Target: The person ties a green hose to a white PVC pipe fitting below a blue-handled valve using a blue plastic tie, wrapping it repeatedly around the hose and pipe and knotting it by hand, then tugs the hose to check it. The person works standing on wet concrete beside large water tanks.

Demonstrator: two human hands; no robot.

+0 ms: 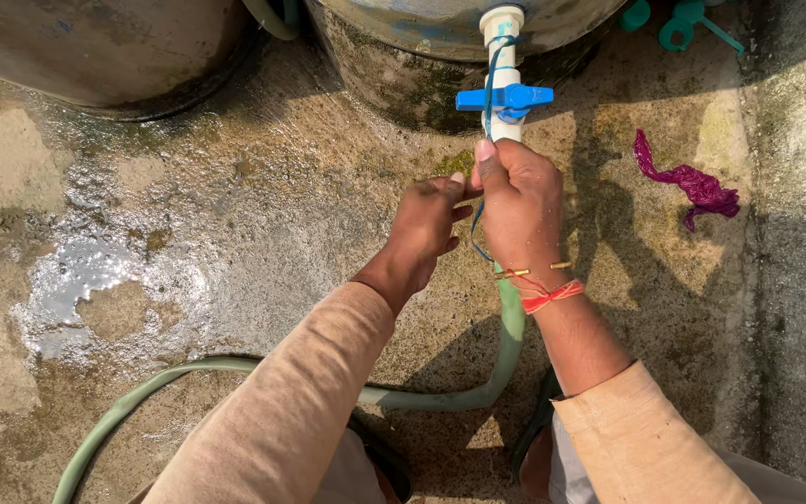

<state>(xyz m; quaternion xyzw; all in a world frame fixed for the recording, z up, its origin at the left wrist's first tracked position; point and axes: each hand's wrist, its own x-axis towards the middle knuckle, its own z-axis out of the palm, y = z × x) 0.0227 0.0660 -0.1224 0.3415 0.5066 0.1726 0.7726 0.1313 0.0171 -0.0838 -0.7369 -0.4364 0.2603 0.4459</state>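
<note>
Below tap [504, 97], hands [521, 203] probably gripping hose [511, 327]

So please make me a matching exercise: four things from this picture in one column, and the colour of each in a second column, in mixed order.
Things:
1. hose
2. valve handle
3. rag
4. wrist thread

Colours:
A. blue
B. red
C. pale green
D. magenta

Pairs: 1-C, 2-A, 3-D, 4-B

The right hand grips the joint where the hose meets the white pipe below the valve handle. The left hand is beside it, fingers touching it. The rag lies on the wet concrete to the right.
</note>
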